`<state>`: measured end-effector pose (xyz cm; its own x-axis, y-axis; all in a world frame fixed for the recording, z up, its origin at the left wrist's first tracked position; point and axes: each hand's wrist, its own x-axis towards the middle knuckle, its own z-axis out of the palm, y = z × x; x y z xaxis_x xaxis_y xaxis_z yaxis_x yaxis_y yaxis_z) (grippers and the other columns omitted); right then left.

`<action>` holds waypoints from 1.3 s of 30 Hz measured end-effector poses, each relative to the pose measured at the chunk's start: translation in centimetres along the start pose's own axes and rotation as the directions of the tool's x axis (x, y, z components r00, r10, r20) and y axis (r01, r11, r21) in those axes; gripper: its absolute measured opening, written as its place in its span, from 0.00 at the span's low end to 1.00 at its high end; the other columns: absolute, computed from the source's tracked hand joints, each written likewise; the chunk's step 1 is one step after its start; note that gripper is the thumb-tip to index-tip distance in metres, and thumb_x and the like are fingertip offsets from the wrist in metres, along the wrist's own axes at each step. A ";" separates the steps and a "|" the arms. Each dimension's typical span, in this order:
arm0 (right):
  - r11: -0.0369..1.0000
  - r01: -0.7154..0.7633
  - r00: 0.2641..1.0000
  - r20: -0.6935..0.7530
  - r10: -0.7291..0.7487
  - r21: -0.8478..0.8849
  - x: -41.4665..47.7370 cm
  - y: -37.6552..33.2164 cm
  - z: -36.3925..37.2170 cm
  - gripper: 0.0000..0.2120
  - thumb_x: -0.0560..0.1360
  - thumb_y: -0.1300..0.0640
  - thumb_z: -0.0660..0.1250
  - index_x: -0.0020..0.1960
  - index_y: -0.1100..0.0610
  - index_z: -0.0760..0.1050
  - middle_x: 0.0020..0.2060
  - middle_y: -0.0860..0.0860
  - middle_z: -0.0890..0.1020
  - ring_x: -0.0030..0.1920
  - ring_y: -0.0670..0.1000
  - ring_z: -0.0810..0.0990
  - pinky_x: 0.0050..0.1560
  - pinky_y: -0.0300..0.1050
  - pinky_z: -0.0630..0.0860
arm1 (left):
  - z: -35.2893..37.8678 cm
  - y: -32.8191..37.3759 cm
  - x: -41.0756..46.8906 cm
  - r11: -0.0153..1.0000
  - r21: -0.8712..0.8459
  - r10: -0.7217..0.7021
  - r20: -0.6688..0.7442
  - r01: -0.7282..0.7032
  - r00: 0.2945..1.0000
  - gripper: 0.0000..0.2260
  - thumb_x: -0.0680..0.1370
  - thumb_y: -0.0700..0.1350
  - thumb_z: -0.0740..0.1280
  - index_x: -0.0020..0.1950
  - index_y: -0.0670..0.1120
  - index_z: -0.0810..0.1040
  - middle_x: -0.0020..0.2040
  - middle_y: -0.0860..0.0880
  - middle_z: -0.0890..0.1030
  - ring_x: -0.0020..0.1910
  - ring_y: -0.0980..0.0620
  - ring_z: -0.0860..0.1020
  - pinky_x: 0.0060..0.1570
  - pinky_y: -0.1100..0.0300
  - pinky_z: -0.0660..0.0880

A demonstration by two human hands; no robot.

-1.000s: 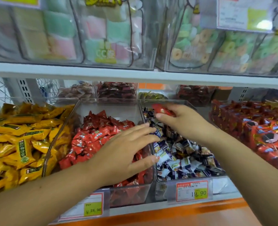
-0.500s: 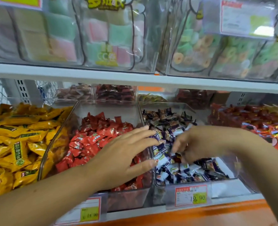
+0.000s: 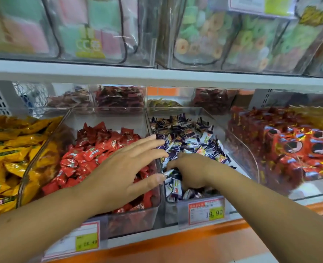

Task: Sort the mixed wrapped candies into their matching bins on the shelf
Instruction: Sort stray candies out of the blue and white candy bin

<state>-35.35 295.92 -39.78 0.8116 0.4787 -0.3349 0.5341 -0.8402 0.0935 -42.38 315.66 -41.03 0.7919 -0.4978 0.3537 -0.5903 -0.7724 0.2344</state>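
**Purple-and-white sweets [image 3: 187, 137]: sorting partway**

Bins [image 3: 147, 118] mostly one colour each already; strays possibly left, none plainly seen. Right hand [image 3: 192, 171] dug into the near end of that pile, fingers [image 3: 174, 164] curled among wrappers (hold on any sweet: cannot tell). Left hand [image 3: 122, 171] spread, empty, just above red sweets [image 3: 92, 154] to the left.

bins [image 3: 134, 219]: clear plastic, smooth, glossy, reflective. red candies [image 3: 100, 149], purple-white candies [image 3: 187, 137], yellow packets [image 3: 9, 149]: shiny crinkled film wraps. price label [image 3: 206, 210]: matt paper.
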 end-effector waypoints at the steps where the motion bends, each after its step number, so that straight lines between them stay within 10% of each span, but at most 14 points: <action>1: 0.997 -0.004 0.999 -0.045 0.007 0.077 0.0 0.5 0.2 0.25 0.72 0.57 0.71 0.68 0.48 0.70 0.57 0.52 0.74 0.55 0.55 0.76 0.48 0.42 0.69 | 0.0 0.0 0.0 1.000 0.003 0.001 0.002 -0.001 1.000 0.27 0.78 0.70 0.47 0.74 0.63 0.61 0.77 0.67 0.52 0.75 0.67 0.45 0.71 0.61 0.48; 3: 0.936 -0.029 0.991 -0.113 0.074 0.350 -0.1 1.4 0.3 0.15 0.72 0.59 0.71 0.57 0.52 0.77 0.43 0.50 0.79 0.41 0.51 0.77 0.39 0.41 0.72 | -0.1 0.1 0.0 1.000 0.006 0.004 0.009 -0.004 1.000 0.26 0.78 0.70 0.47 0.74 0.64 0.60 0.76 0.68 0.51 0.75 0.68 0.44 0.71 0.62 0.47; 6: 0.572 0.018 0.972 -0.149 0.183 0.820 -0.5 2.1 -1.0 0.07 0.72 0.63 0.71 0.47 0.53 0.78 0.31 0.50 0.79 0.24 0.48 0.71 0.24 0.36 0.69 | -0.2 0.1 0.0 1.000 0.012 0.003 0.014 -0.003 1.000 0.27 0.77 0.70 0.47 0.75 0.65 0.59 0.76 0.69 0.50 0.75 0.69 0.42 0.70 0.64 0.45; 13: 0.262 0.214 0.901 -0.294 0.319 0.941 0.5 2.8 -4.1 0.27 0.69 0.50 0.77 0.66 0.47 0.73 0.64 0.48 0.74 0.57 0.51 0.78 0.43 0.49 0.81 | -0.2 0.0 -0.1 1.000 -0.025 -0.013 0.015 0.014 1.000 0.27 0.77 0.72 0.47 0.74 0.66 0.59 0.75 0.71 0.50 0.74 0.69 0.44 0.70 0.62 0.46; 17: 0.449 0.149 0.898 -0.311 0.311 0.881 -2.0 5.8 -4.6 0.25 0.74 0.54 0.71 0.69 0.47 0.70 0.65 0.47 0.75 0.59 0.55 0.78 0.43 0.53 0.83 | -0.4 0.0 -0.1 1.000 -0.012 -0.014 0.032 0.014 0.999 0.27 0.76 0.72 0.46 0.74 0.68 0.57 0.74 0.74 0.47 0.74 0.71 0.42 0.67 0.67 0.43; 20: 0.690 0.023 0.906 -0.307 0.291 0.724 -5.1 6.9 -4.9 0.09 0.77 0.58 0.67 0.57 0.51 0.79 0.49 0.47 0.84 0.45 0.47 0.82 0.41 0.39 0.80 | -0.5 0.2 0.0 1.000 -0.004 -0.013 0.031 0.013 0.999 0.26 0.75 0.72 0.45 0.73 0.69 0.56 0.73 0.74 0.46 0.73 0.71 0.41 0.67 0.68 0.42; 24: 0.933 -0.112 0.993 0.000 0.120 0.342 -6.4 5.2 -4.2 0.14 0.73 0.46 0.71 0.58 0.47 0.79 0.53 0.42 0.83 0.53 0.44 0.81 0.60 0.43 0.75 | -0.5 0.4 0.1 1.000 -0.008 -0.016 0.028 0.016 0.999 0.27 0.75 0.73 0.45 0.73 0.68 0.57 0.73 0.74 0.46 0.73 0.71 0.42 0.67 0.68 0.42; 27: 0.980 -0.125 0.982 0.162 0.099 0.155 -5.2 3.3 -2.7 0.37 0.68 0.37 0.73 0.73 0.44 0.64 0.67 0.44 0.72 0.62 0.49 0.74 0.60 0.45 0.72 | -0.3 0.4 0.0 1.000 -0.002 -0.018 0.027 0.018 0.999 0.28 0.75 0.72 0.45 0.74 0.68 0.57 0.74 0.74 0.46 0.73 0.71 0.41 0.67 0.69 0.42; 33: 0.994 -0.086 0.968 -0.229 0.098 0.063 -4.6 3.6 -3.4 0.08 0.75 0.48 0.69 0.52 0.48 0.79 0.49 0.45 0.82 0.48 0.48 0.79 0.46 0.44 0.75 | -0.4 0.3 0.0 1.000 0.000 -0.016 0.021 0.016 1.000 0.27 0.77 0.71 0.47 0.74 0.66 0.59 0.75 0.72 0.49 0.74 0.70 0.42 0.68 0.67 0.43; 39: 0.974 0.123 0.946 -0.319 -0.058 0.189 -1.2 2.9 -1.2 0.10 0.71 0.50 0.74 0.52 0.45 0.79 0.47 0.44 0.72 0.52 0.48 0.72 0.52 0.45 0.72 | -0.3 0.3 -0.1 1.000 -0.014 -0.017 0.031 0.018 0.999 0.28 0.76 0.73 0.45 0.74 0.67 0.57 0.75 0.73 0.47 0.74 0.70 0.41 0.69 0.65 0.43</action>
<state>-34.49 293.20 -37.97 0.8125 0.5826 -0.0231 0.5756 -0.8078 -0.1273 -42.65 315.61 -40.71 0.8065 -0.4965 0.3210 -0.5782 -0.7756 0.2532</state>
